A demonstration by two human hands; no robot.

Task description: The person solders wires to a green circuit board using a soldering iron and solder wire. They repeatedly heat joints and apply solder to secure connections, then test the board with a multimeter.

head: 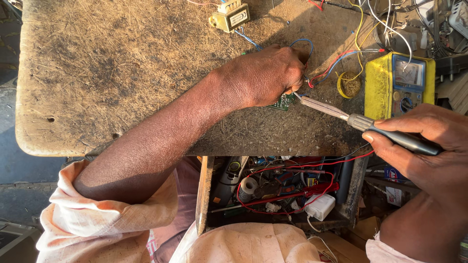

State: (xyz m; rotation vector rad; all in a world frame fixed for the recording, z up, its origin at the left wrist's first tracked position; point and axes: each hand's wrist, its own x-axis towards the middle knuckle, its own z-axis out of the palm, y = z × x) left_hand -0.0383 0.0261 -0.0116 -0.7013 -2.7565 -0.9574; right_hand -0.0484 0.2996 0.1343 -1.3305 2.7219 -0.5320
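My left hand (265, 74) rests on the worn wooden workbench (122, 73), fingers closed on a small green circuit board (282, 102) that peeks out under the palm. Blue and red wires (336, 61) run off from the board. My right hand (429, 146) grips the dark handle of a soldering iron (360, 122). Its metal tip points left and touches the board's edge just beside my left fingers.
A yellow multimeter (399, 83) lies at the right with a solder coil (348, 84) beside it. A small transformer (230, 15) sits at the back. An open drawer (282, 192) below the bench holds tangled wires, tools and a white adapter. Cables clutter the far right.
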